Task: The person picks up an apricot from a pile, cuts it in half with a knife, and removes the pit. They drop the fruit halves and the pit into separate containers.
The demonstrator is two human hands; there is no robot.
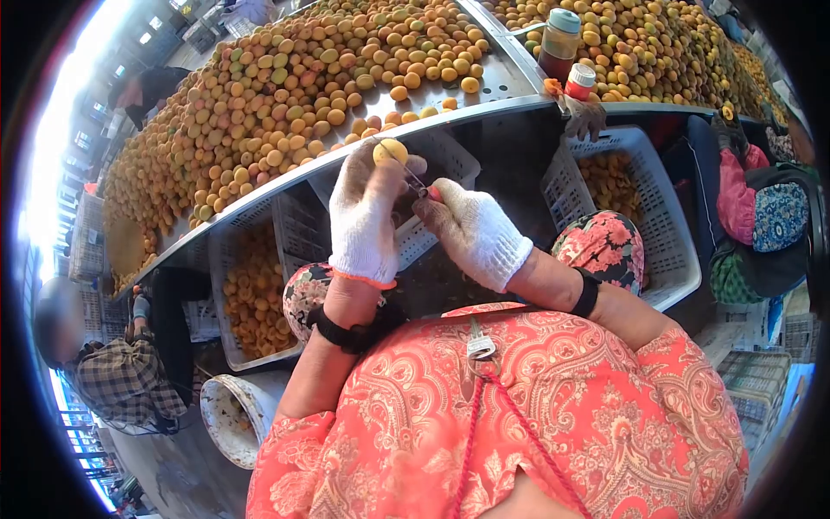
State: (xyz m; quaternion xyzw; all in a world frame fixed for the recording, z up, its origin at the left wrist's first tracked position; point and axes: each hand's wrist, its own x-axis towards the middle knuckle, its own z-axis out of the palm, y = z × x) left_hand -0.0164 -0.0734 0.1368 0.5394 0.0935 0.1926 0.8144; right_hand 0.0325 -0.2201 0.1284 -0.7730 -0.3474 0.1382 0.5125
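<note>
Both my hands wear white knit gloves stained brown at the fingers. In my left hand a yellow-orange apricot is gripped between thumb and fingers. My right hand closes round the reddish handle of a small knife, whose thin blade reaches up to the apricot's lower side. The two hands meet just in front of the table's metal edge. Behind them a large heap of apricots covers the metal table.
Below the table edge stand a crate of apricot halves at left and a pale crate with more halves at right. A white bucket leans at lower left. A jar and a red bottle stand on the divider. People sit on both sides.
</note>
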